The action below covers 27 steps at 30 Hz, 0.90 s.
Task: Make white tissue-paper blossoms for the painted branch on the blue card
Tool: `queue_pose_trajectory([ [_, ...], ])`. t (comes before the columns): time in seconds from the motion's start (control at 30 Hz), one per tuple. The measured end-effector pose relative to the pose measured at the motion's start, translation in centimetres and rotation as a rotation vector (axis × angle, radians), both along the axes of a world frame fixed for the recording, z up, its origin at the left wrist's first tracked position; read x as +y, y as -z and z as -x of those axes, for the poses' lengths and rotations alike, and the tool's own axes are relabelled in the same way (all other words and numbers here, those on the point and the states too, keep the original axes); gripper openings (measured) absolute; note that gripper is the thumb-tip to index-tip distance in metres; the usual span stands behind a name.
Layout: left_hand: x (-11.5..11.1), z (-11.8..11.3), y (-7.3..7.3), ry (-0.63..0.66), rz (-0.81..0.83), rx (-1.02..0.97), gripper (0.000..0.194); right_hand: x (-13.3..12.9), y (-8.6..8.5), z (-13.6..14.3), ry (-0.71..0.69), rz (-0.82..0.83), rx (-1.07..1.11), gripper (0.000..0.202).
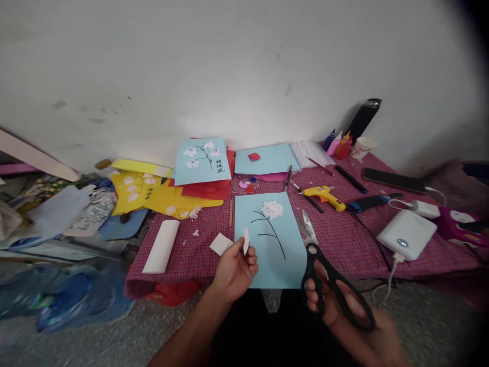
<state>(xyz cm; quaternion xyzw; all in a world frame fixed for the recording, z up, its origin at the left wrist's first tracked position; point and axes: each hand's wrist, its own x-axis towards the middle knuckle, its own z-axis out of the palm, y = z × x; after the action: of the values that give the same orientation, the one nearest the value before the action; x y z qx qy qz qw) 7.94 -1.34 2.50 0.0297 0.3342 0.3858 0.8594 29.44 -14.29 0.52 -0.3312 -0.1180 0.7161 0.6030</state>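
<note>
My left hand (237,270) pinches a small folded piece of white paper (246,240) upright between thumb and fingers, over the left edge of a blue sheet (263,265). The blue sheet bears a drawn black branch (274,232) and one fluffy white paper flower (272,209) near its top. In my right hand (332,300) are black-handled scissors (321,260), fingers through the loops, blades a little apart and pointing away from me. A white paper square (221,244) lies just left of my left hand. Farther left is a roll of white paper (162,246).
A blue card with white flowers (202,160) lies on red paper at the back. To the right are a yellow glue gun (324,196), pens, a white power bank (407,234) with cables, a phone (393,180), paint bottles (344,146) and a paper cup (362,147).
</note>
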Motion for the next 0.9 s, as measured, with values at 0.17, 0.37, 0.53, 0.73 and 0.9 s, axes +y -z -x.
queue_pose_trajectory([
  [0.17,0.2,-0.1,0.1,-0.011,-0.004,0.025,0.011,-0.7,0.4,1.9,-0.091,-0.081,-0.017,0.052],
  [0.37,0.4,-0.2,0.3,-0.044,-0.018,0.063,0.012,-1.9,-0.1,3.3,-0.252,-0.139,-0.108,0.054],
  [0.53,0.5,-0.2,0.7,-0.061,-0.015,0.063,0.014,-1.6,-0.5,3.7,-0.265,-0.102,-0.132,0.053],
  [0.73,0.3,-0.2,0.6,-0.076,-0.038,0.081,0.013,-1.2,-0.6,3.8,-0.274,-0.067,-0.158,0.053],
  [0.9,0.2,-0.3,0.4,-0.087,-0.055,0.109,0.016,-1.0,-0.5,4.0,-0.285,-0.063,-0.163,0.054],
])
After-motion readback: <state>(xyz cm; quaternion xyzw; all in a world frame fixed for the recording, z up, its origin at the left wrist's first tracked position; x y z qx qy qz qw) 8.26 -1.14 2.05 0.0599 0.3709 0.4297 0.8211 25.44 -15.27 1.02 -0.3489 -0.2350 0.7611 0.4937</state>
